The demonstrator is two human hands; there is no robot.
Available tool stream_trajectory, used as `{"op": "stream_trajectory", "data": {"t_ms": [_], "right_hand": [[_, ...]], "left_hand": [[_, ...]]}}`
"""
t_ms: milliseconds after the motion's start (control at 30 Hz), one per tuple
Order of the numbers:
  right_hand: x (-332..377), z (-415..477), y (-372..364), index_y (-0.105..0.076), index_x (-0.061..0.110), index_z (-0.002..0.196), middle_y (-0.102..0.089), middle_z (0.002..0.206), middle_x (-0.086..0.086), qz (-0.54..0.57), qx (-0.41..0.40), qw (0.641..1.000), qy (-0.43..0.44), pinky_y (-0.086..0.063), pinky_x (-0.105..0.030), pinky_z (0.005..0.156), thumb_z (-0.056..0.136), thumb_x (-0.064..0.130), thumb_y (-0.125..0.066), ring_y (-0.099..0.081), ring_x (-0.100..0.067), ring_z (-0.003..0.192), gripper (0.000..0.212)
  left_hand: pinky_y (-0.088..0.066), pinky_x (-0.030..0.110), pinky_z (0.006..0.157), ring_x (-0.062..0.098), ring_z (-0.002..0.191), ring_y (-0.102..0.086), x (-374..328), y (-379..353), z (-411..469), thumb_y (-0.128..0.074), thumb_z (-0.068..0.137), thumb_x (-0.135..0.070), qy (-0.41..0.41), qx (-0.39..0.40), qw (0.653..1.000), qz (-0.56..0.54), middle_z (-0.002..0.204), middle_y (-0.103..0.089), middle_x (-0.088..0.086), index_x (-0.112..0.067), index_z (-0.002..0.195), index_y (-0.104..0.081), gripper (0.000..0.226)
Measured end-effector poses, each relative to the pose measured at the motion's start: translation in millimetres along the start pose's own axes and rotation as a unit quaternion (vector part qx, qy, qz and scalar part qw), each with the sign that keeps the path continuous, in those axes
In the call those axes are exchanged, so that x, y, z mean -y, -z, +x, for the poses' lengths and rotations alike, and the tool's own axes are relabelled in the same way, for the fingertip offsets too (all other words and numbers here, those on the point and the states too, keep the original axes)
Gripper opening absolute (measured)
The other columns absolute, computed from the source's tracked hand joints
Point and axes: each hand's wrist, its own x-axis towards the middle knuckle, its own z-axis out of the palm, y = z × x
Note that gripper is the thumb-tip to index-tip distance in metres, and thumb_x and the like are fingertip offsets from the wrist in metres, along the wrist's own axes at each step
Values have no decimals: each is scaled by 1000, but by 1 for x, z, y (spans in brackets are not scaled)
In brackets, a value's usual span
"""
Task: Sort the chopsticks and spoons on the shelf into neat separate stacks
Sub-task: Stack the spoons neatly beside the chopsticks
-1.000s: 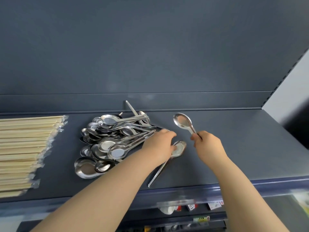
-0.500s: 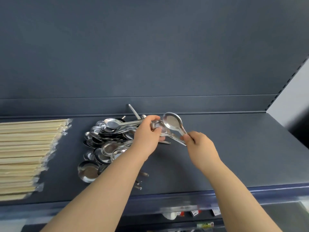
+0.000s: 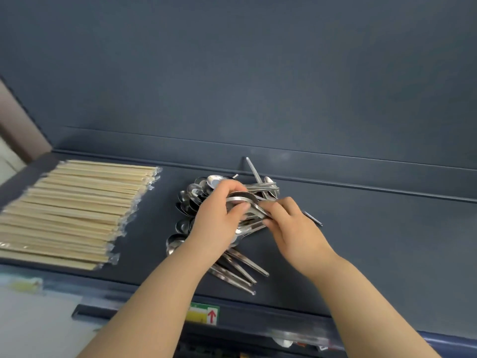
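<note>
Shelf (image 3: 374,241): chopsticks (image 3: 72,210), spoons (image 3: 192,197); left hand (image 3: 216,226), right hand (image 3: 294,228) gripping spoons.

Chopsticks (image 3: 72,210) run past the left edge; spoon pile's (image 3: 190,200) middle is hidden.

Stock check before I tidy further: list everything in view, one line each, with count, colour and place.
chopsticks: many, pale wood in clear wrappers, flat stack on the shelf's left.
spoon pile: many, silver, shelf centre, handles pointing several ways.
held spoons: a few nested, silver, just above the pile.
shelf: one, dark blue-grey.
label: one, yellow-green with a red arrow, shelf's front edge.
left grip: one bare hand, holds the held spoons' bowls.
right grip: one bare hand, pinches their handles.
</note>
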Motion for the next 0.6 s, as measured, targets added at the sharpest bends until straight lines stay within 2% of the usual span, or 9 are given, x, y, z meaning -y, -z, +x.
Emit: {"op": "stream_trajectory", "data": {"t_ms": [67,100,167,233,267,333,433,533,600], "right_hand": [[8,6,-3,-8,54,138,-48,103,1,19,3,1000,6,-48,-43,61,96,20,-46,-54,-33,73,66],[12,10,-4,-3,53,140,-51,103,0,19,7,1000,-9,-47,-43,64,96,20,-45,-54,-33,74,70],[18,20,-5,-23,36,143,-58,107,-3,16,15,999,-31,-48,-43,72,97,23,-43,-56,-32,85,52],[23,23,-7,-51,19,125,-60,108,-4,17,28,999,-44,-46,-40,78,97,25,-42,-55,-28,95,30],[26,22,-9,-55,16,115,-60,105,-5,20,42,997,-55,-45,-37,77,98,25,-41,-55,-27,94,24],[31,14,-13,-55,16,101,-57,94,-2,22,75,992,-96,-40,-32,68,98,25,-39,-51,-25,84,19],[39,0,-19,-53,16,94,-53,82,2,27,95,983,-155,-39,-30,62,96,28,-38,-48,-22,74,19],[51,-12,-26,-52,21,95,-52,81,4,34,107,980,-163,-41,-30,58,96,34,-40,-51,-19,70,18],[59,-18,-31,-48,27,105,-54,89,7,10,120,980,-156,-41,-27,56,95,42,-40,-53,-16,73,20]], "left_hand": [[-43,8,67,-2,76,-59,-1,8,1,-59,91,-12,-11,-24,999,21,89,-60,-13,-35,85,-47,27],[-41,6,64,-2,74,-58,-2,13,1,-58,92,-12,-11,-29,999,27,89,-58,-13,-36,84,-45,27],[-38,3,64,-6,76,-55,-3,22,2,-56,92,-15,-10,-23,998,50,90,-56,-16,-37,85,-44,26],[-35,0,70,-10,84,-50,1,37,2,-56,92,-21,-6,21,995,99,96,-53,-24,-39,94,-44,22],[-35,1,75,-11,90,-48,5,48,1,-58,91,-26,5,54,990,131,101,-50,-26,-41,103,-44,23],[-37,11,84,-6,101,-47,16,71,-2,-63,86,-36,28,103,970,217,108,-47,-23,-38,121,-45,39],[-41,26,90,5,105,-49,32,99,-16,-66,79,-48,95,118,933,328,113,-45,-15,-34,127,-43,54],[-43,32,93,10,109,-49,41,100,-31,-60,74,-65,171,159,898,374,127,-42,-8,-32,134,-32,74],[-44,31,92,13,115,-48,44,92,-38,-57,72,-71,198,179,891,366,138,-35,-4,-31,139,-21,85]]}}
